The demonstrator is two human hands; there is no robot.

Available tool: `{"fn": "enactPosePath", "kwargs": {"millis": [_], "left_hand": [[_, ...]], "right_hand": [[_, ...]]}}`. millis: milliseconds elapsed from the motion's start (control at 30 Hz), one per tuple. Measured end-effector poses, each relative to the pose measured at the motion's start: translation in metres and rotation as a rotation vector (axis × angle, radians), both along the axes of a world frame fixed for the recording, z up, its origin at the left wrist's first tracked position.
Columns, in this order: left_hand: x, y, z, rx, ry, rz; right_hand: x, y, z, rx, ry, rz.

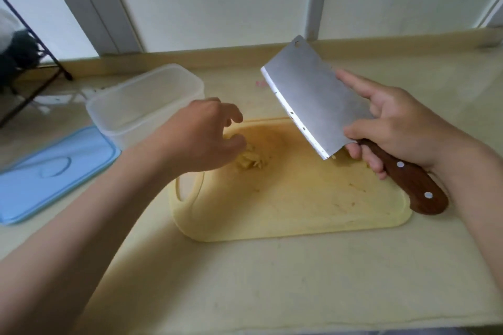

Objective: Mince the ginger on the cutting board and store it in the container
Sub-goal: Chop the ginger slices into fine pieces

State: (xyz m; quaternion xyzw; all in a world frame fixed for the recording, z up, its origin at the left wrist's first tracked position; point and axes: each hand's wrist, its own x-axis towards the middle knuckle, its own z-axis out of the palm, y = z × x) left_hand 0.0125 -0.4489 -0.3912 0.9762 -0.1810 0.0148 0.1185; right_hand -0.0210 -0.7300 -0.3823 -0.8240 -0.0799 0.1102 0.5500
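A yellow cutting board lies on the counter with a small pile of cut ginger near its left end. My left hand hovers over that pile with loosely curled fingers; part of the ginger is hidden under it. My right hand grips the wooden handle of a cleaver, index finger stretched along the blade, which is lifted and tilted above the board's far right. A few ginger bits lie under the blade's heel. The clear plastic container stands open just left of the board.
The container's blue lid lies flat at the left, in front of the container. A dark metal rack stands at the far left. A wall with a raised ledge runs along the back of the beige counter.
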Motion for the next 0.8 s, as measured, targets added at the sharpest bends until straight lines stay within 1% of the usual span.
{"fn": "enactPosePath", "kwargs": {"millis": [67,200,467,700,767,800], "left_hand": [[-0.003,-0.004,-0.003,0.043,0.044,0.013],[-0.002,-0.009,-0.007,0.036,0.061,0.077],[-0.013,-0.014,-0.010,-0.001,-0.044,0.058],[-0.022,-0.016,-0.007,-0.142,-0.087,0.045],[-0.030,-0.021,-0.001,-0.269,-0.065,0.035],[-0.034,-0.025,0.002,-0.383,-0.010,0.055]], "right_hand": [[-0.002,0.002,0.000,0.007,-0.010,0.008],[-0.005,0.003,-0.005,0.006,-0.016,0.027],[-0.003,-0.004,-0.014,-0.020,-0.043,0.015],[-0.002,-0.006,-0.016,-0.037,-0.060,0.011],[-0.002,-0.007,-0.016,-0.040,-0.058,0.003],[-0.001,-0.008,-0.016,-0.041,-0.056,-0.002]]}}
